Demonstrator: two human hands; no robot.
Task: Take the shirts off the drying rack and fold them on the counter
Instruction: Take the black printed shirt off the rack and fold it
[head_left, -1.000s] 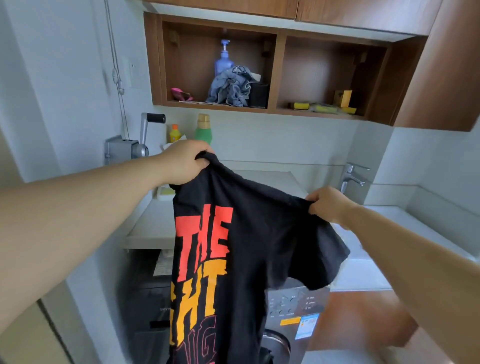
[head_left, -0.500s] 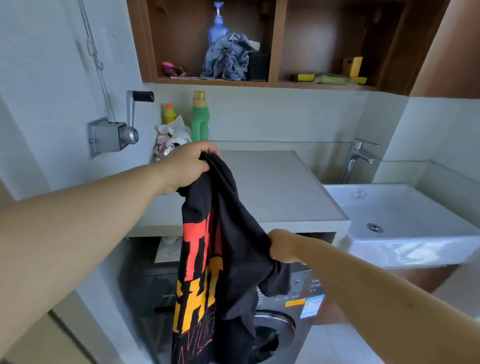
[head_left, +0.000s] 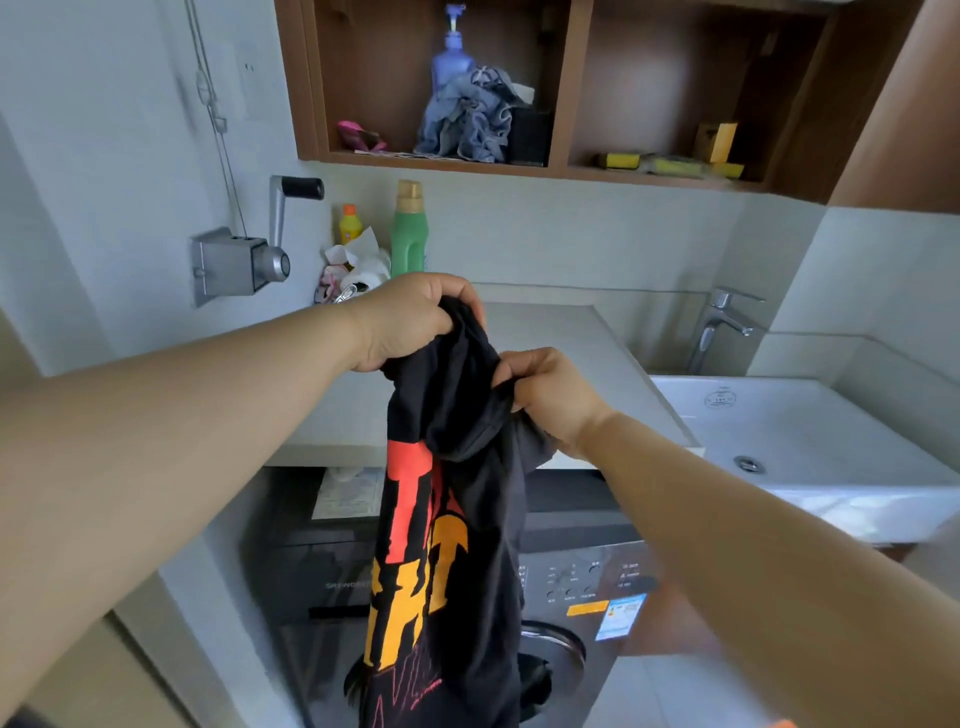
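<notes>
A black shirt (head_left: 457, 519) with red and orange lettering hangs bunched in front of me, its lower part reaching down past the washing machine door. My left hand (head_left: 410, 322) grips the top of the shirt above the near edge of the grey counter (head_left: 561, 353). My right hand (head_left: 550, 397) pinches the fabric just to the right and slightly lower, close to the left hand. The drying rack is out of view.
Bottles (head_left: 410, 234) and crumpled tissue stand at the counter's back left. A crank box (head_left: 234, 265) is on the left wall. A white sink (head_left: 810, 431) with a tap (head_left: 722, 322) lies to the right. A dark washing machine (head_left: 582, 597) sits under the counter. Shelves (head_left: 467, 124) hang above.
My right hand let go of the spread shoulder, dropped, then rose to grip the fabric beside my left hand. The shirt went from held wide to bunched. My view has moved closer to the counter.
</notes>
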